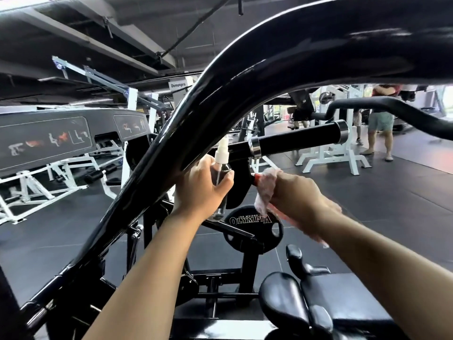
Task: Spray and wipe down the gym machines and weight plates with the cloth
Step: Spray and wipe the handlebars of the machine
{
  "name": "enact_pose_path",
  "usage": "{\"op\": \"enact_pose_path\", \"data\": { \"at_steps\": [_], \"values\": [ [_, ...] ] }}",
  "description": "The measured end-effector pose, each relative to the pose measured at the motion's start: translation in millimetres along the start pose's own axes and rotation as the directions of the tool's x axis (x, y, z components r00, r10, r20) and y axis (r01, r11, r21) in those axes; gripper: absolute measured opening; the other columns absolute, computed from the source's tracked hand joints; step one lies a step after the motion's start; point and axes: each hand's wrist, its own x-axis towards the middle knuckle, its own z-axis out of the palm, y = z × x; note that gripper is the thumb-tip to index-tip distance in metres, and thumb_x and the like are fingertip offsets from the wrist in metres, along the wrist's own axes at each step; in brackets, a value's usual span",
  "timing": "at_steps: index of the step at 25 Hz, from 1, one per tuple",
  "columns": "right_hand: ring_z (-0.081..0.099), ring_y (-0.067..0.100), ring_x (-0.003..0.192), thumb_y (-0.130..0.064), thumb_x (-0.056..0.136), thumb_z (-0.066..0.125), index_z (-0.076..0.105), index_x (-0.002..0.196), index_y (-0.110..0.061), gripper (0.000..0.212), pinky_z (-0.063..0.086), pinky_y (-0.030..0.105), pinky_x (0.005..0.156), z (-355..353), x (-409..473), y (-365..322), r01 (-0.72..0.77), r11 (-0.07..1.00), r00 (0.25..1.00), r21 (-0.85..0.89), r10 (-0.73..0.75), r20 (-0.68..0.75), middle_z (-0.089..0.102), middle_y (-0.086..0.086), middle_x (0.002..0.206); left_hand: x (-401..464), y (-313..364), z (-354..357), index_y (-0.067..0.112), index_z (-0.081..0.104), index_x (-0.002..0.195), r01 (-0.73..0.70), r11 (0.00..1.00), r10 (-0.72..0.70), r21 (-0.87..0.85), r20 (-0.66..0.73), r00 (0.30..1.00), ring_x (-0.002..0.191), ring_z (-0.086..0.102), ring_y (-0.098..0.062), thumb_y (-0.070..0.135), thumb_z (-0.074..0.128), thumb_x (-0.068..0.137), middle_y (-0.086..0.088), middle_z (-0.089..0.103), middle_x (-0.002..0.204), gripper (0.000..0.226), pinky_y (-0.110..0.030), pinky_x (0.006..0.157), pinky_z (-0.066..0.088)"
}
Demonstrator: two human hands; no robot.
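Observation:
My left hand [202,187] grips a clear spray bottle [221,171] with a white nozzle, held upright beside the thick curved black arm [220,94] of a gym machine. My right hand [297,192] holds a crumpled pinkish-white cloth [266,186] and presses it against a black bracket [239,182] under the plate-loading sleeve [299,139], where a small red part shows. Below both hands a black weight plate [255,231] marked OLYMPIA sits on the machine's lower frame.
Black padded rollers and a seat [318,300] lie at the lower right. White machine frames [49,182] stand to the left and a white rack [331,158] behind. People stand on the dark rubber floor at the far right [377,128].

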Motion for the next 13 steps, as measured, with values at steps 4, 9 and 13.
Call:
{"op": "enact_pose_path", "data": {
  "at_steps": [4, 9, 13],
  "values": [
    [0.058, 0.029, 0.042, -0.021, 0.07, 0.073, 0.058, 0.073, -0.005, 0.022, 0.037, 0.025, 0.033, 15, -12, 18, 0.074, 0.977, 0.951, -0.199, -0.129, -0.282, 0.057, 0.008, 0.058, 1, -2, 2, 0.018, 0.043, 0.076, -0.001, 1.0, 0.001, 0.008, 0.018, 1.0, 0.092, 0.052, -0.014, 0.053, 0.041, 0.079, -0.005, 0.065, 0.106, 0.035, -0.017, 0.071, 0.017],
    [0.062, 0.026, 0.076, -0.033, 0.083, 0.061, 0.055, 0.079, -0.02, 0.015, 0.045, 0.033, 0.066, -3, 3, 32, -0.185, 0.967, 0.942, 0.177, 0.123, 0.314, 0.062, 0.002, 0.076, 1, -1, 0, 0.018, 0.042, 0.076, 0.004, 1.0, -0.004, -0.013, 0.015, 1.0, 0.092, 0.055, -0.018, 0.057, 0.028, 0.07, -0.007, 0.066, 0.104, 0.042, -0.025, 0.074, 0.024],
    [0.05, 0.012, 0.063, -0.003, 0.087, 0.057, 0.055, 0.062, -0.014, 0.027, 0.043, 0.026, 0.065, 0, 0, 43, -0.394, 0.699, 0.883, 0.597, 0.107, 0.457, 0.054, 0.001, 0.065, 1, 0, 1, 0.017, 0.042, 0.076, -0.003, 1.0, 0.003, -0.011, 0.011, 1.0, 0.093, 0.057, -0.022, 0.057, 0.028, 0.07, -0.008, 0.066, 0.103, 0.043, -0.025, 0.074, 0.025]
  ]
}}
